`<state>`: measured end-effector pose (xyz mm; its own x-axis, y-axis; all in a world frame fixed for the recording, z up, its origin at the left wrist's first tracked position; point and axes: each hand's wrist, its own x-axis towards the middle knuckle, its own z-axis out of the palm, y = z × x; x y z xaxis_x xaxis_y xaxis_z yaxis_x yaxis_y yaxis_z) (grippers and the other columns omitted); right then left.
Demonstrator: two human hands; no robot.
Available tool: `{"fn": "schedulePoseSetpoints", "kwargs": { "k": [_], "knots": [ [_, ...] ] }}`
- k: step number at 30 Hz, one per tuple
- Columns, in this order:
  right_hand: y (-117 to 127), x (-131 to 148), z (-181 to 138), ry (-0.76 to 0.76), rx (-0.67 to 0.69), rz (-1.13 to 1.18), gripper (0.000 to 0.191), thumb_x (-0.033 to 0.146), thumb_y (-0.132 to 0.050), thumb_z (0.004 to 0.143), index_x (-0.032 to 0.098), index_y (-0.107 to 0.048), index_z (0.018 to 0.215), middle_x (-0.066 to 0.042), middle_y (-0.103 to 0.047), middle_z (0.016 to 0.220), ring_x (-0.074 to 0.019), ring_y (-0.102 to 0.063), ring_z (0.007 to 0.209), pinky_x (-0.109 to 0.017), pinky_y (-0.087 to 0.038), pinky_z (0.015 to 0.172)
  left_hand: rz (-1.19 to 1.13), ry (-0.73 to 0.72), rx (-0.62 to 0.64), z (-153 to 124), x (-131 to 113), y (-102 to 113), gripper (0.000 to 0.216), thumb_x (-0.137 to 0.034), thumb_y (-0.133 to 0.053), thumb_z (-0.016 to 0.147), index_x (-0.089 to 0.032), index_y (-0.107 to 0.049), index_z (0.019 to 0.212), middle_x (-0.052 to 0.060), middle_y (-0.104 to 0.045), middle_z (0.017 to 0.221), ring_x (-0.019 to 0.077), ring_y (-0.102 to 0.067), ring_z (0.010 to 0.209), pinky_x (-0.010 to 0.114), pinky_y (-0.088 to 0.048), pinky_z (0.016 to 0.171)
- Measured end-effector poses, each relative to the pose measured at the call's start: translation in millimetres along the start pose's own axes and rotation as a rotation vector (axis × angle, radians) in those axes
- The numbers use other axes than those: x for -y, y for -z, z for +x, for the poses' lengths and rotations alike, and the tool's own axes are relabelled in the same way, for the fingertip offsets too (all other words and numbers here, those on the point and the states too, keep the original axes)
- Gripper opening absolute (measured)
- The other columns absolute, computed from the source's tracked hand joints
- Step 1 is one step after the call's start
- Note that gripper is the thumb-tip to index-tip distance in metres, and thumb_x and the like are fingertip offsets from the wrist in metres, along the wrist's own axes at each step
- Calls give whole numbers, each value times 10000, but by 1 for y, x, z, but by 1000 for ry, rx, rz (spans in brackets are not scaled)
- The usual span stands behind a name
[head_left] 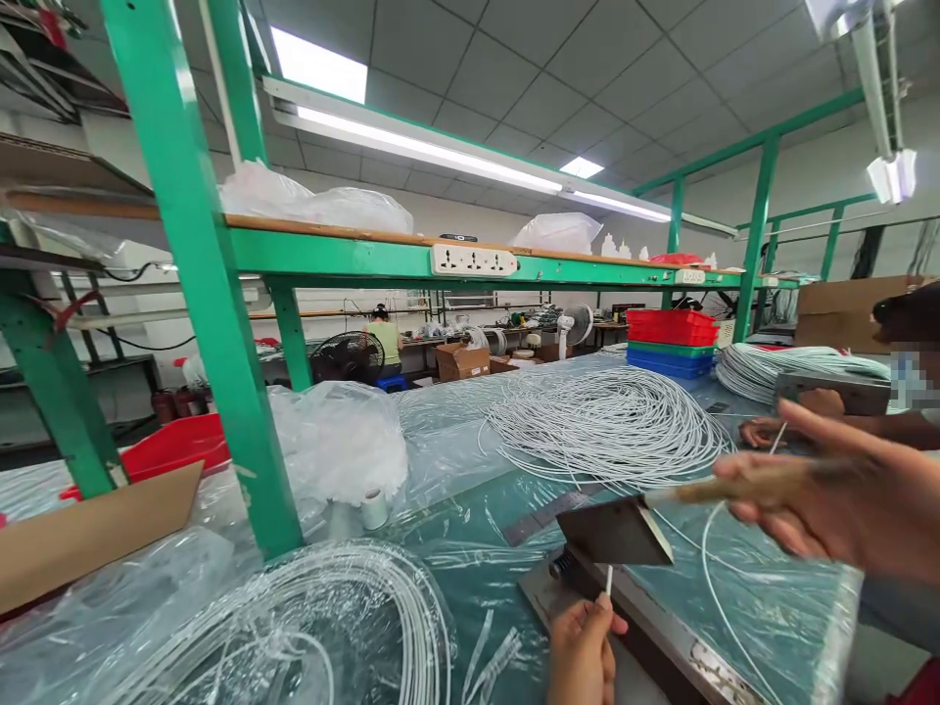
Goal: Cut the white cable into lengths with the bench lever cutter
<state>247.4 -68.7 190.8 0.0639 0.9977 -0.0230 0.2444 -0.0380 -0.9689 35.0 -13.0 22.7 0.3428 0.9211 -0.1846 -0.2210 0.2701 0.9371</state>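
Observation:
My left hand (584,651) pinches the end of a thin white cable (609,580) at the bottom middle of the head view. Just above the cable tip is a wide, flat metal blade (613,532). Its wooden handle (709,490) runs into my right hand (837,499), which is blurred, its fingers around the handle and the thumb raised. Below the blade lies a long metal base (653,627) with a spring at its far end. A steel ruler (543,516) rests behind it. Short cut cable pieces (492,658) lie left of my left hand.
Big white cable coils (609,426) lie ahead, and another coil (418,627) at front left. Stacked red and blue trays (670,343) stand behind. A green post (220,343) rises at left. A co-worker's hands (764,431) are close by on the right.

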Motion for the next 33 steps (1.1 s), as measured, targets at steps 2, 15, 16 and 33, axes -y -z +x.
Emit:
{"fn": "schedulePoseSetpoints", "kwargs": {
  "k": [2,15,16,33],
  "knots": [
    [-11,31,24,-28,195,296,758,724,-163,731,159,-512,1095,-192,-576,1000,-208,-581,879,-301,-454,725,-28,39,-7,-2,-7,0,628,-785,-535,343,-197,-459,551,-125,-237,263,18,-99,229,196,-16,287],
    [-130,55,224,-18,378,262,491,418,-425,837,147,-295,1225,-118,-590,954,-177,-591,791,-310,-460,697,-64,-92,-42,12,5,3,568,-751,-560,402,-192,-468,449,-92,-223,271,34,-164,280,212,-79,358],
    [-136,54,230,-24,366,253,475,417,-420,844,135,-320,1213,-109,-581,957,-173,-586,779,-319,-464,691,-60,-94,-37,14,6,4,561,-743,-566,406,-191,-476,448,-89,-225,276,38,-178,285,209,-94,359],
    [-111,-60,8,181,503,-28,279,488,-487,754,263,-537,911,19,-503,597,-118,-513,512,-196,-381,386,-455,-161,-143,-19,-66,4,618,-672,-684,285,-180,-534,629,-135,-223,276,15,-164,203,148,-72,252]
  ]
}}
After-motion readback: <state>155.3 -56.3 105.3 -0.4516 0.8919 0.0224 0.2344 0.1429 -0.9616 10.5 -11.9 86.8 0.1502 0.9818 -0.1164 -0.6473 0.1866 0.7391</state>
